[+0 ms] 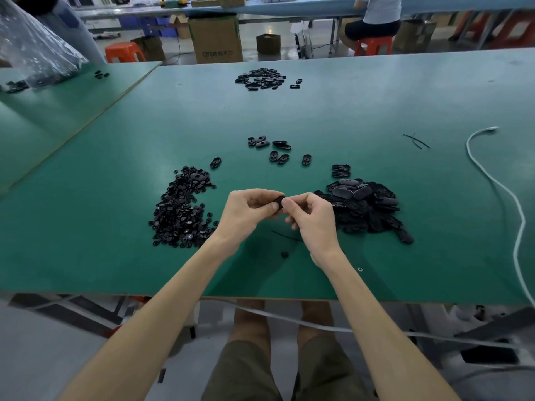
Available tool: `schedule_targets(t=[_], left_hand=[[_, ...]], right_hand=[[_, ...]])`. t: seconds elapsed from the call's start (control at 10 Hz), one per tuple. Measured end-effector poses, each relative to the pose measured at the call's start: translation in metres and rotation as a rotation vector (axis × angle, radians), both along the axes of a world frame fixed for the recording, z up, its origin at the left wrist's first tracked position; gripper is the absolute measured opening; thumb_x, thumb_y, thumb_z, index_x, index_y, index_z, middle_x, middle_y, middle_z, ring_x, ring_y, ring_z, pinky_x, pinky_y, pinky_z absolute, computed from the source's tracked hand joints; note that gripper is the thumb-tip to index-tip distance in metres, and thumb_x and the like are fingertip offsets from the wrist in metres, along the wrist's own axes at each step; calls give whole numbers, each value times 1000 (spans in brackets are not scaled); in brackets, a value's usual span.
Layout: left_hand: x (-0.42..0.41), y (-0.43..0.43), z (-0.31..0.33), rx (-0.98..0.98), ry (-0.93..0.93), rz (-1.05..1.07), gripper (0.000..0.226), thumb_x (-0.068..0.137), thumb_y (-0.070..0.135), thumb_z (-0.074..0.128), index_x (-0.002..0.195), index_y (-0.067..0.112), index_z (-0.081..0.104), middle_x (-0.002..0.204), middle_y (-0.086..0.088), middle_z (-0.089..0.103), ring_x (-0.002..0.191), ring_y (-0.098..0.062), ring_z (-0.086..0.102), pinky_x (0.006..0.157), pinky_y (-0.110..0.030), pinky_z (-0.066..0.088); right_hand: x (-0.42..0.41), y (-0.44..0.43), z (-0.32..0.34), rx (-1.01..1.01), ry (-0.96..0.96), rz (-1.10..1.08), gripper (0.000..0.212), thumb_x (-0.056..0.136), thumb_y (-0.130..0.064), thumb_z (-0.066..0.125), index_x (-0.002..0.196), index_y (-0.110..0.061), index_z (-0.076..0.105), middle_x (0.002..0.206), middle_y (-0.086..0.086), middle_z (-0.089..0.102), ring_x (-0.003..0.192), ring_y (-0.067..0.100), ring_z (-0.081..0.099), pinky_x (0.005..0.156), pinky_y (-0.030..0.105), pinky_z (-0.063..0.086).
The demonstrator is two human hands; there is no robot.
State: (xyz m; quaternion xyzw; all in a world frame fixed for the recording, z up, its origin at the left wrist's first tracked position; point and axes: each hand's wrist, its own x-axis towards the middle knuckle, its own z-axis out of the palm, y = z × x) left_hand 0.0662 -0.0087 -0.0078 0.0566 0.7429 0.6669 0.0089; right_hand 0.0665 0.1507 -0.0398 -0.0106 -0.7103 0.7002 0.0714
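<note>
Bright, even overhead light lays a pale sheen on the table (362, 111). Soft shadow falls below the left hand (249, 215) and right hand (314, 224). Edges bow, and the corners blur slightly.

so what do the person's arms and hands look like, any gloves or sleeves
Both are bare: the left hand and right hand wear no gloves, and no rings or watch show. The forearms are bare too, with no sleeve in view down to the frame edge. Olive-brown shorts cover the lap.

A wide green table (376, 111) stands in front; behind it are cardboard boxes (215, 39), orange stools (125, 52) and a grey floor (249, 27).
</note>
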Motion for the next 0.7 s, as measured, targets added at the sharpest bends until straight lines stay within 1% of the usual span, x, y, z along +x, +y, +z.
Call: schedule_targets(t=[0.1, 0.2, 0.3, 0.4, 0.5, 0.6, 0.7], left_hand=[[-2, 1, 2, -59, 21, 19, 20, 92, -7, 69, 108, 1, 77, 96, -11, 80, 86, -18, 76, 82, -26, 59], [-6, 6, 6, -127, 56, 47, 19, 91, -5, 71, 106, 3, 78, 94, -9, 80, 83, -22, 75, 82, -31, 60], [-13, 18, 17, -128, 110, 123, 19, 89, 0, 74, 106, 7, 79, 93, -7, 80, 85, -21, 75, 83, -37, 62], [-24, 38, 33, -98, 106, 125, 19, 86, 13, 81, 105, 15, 78, 90, 0, 80, 81, -14, 76, 83, -31, 60], [-32, 68, 42, -236, 148, -18, 14, 85, 10, 80, 96, 20, 80, 88, 4, 80, 86, -6, 75, 86, -25, 58], [-39, 96, 44, -398, 191, -126, 16, 87, 7, 78, 100, 16, 82, 92, 0, 79, 87, -6, 73, 80, -14, 53], [-43, 113, 43, -495, 206, -211, 17, 88, 6, 78, 104, 12, 81, 99, -1, 79, 86, -4, 69, 77, -4, 46]], right_hand=[[1, 0, 1, 14, 0, 0, 10, 96, -17, 75, 87, -13, 72, 79, 4, 77, 61, 6, 64, 56, 22, 49], [1, 0, 4, 3, -3, -22, 8, 99, -18, 71, 92, -14, 72, 82, 0, 77, 65, 8, 66, 58, 23, 51], [1, -2, 4, -13, 2, -49, 9, 105, -15, 62, 102, -19, 69, 89, 1, 76, 69, 9, 69, 63, 24, 55], [0, -3, 4, 9, -2, -28, 12, 106, -8, 56, 107, -14, 66, 89, 5, 72, 67, 9, 69, 62, 24, 54], [-5, -4, 3, 135, -38, 14, 11, 101, 0, 54, 96, -3, 63, 72, 4, 67, 52, 2, 58, 53, 16, 44], [-2, -1, 6, 378, -17, 32, 23, 101, 6, 49, 88, -10, 58, 73, -3, 58, 60, 3, 54, 52, 11, 41], [6, 0, 7, 321, 97, 83, 23, 110, -6, 32, 108, -11, 55, 87, 1, 51, 78, 9, 50, 64, 13, 45]])
